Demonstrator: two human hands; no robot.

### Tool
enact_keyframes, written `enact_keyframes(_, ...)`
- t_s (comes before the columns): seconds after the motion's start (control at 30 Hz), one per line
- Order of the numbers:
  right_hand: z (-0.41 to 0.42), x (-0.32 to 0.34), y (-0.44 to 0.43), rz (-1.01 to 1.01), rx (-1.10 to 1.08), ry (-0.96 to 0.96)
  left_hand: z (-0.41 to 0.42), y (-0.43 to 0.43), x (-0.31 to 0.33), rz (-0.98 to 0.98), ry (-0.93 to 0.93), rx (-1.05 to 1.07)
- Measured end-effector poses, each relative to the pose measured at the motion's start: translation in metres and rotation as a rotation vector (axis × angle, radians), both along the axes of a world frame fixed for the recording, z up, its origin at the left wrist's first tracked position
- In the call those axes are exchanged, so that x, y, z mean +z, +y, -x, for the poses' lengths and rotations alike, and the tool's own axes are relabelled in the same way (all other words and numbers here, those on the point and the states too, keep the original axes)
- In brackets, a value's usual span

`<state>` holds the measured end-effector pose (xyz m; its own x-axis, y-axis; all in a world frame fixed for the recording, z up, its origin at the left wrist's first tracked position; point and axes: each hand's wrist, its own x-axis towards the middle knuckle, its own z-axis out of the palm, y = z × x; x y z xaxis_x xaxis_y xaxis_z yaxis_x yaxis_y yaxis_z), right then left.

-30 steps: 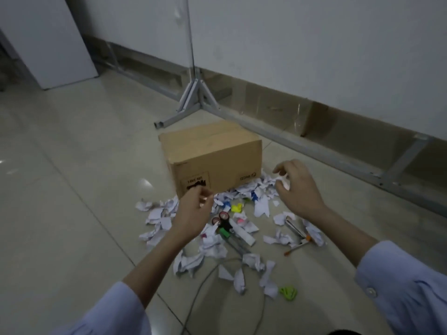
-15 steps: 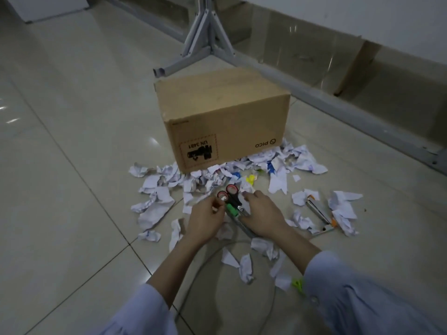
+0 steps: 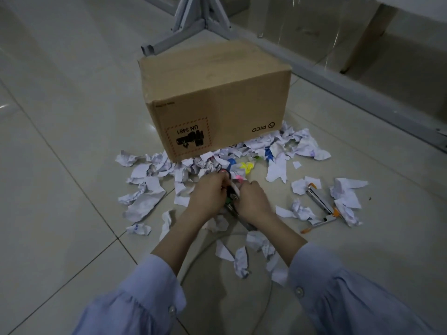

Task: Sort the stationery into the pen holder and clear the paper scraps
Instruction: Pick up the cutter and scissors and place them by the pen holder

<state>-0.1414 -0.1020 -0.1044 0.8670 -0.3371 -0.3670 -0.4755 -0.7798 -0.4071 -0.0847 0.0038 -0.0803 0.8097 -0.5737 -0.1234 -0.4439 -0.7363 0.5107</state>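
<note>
My left hand (image 3: 208, 195) and my right hand (image 3: 251, 201) meet low over the floor, knuckles up, fingers curled round a bundle of stationery. The scissors (image 3: 226, 173), with red and black handles, stick out past my left hand's fingers. A white marker (image 3: 235, 187) and dark pens lie between the two hands, running under my right wrist. Crumpled paper scraps (image 3: 145, 201) lie scattered all round. A stapler (image 3: 317, 199) and an orange pen (image 3: 319, 224) lie to the right. I see no pen holder.
A shut cardboard box (image 3: 217, 97) stands just beyond the scraps. Grey metal stand legs (image 3: 193, 27) and a floor rail (image 3: 362, 93) run behind it. A thin grey cable (image 3: 205, 247) loops on the tiles near my forearms. Yellow and blue bits (image 3: 246, 166) lie among the paper.
Both hands came down from above the pile and closed in on the scissors and pens. The view has moved lower and closer to the floor.
</note>
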Motion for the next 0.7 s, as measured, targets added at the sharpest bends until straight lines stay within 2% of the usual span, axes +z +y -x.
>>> enact_keyframes(0.13, 0.002, -0.003, -0.007, -0.030, -0.011, -0.035, -0.001, -0.004, -0.007, -0.238, -0.008, -0.116)
enact_keyframes(0.33, 0.010, 0.003, -0.025, -0.134, -0.109, -0.023, 0.015, -0.007, -0.018, -0.416, -0.233, -0.342)
enact_keyframes(0.5, 0.017, 0.013, -0.052, -0.231, -0.160, -0.038, 0.009, -0.018, -0.017, -0.497, -0.362, -0.496)
enact_keyframes(0.6, 0.027, 0.024, -0.076, -0.455, -0.234, -0.024, 0.003, -0.024, -0.013, -0.540, -0.365, -0.598)
enact_keyframes(0.7, 0.034, 0.034, -0.102, -0.465, -0.319, 0.015, 0.000, -0.027, -0.009, -0.543, -0.391, -0.648)
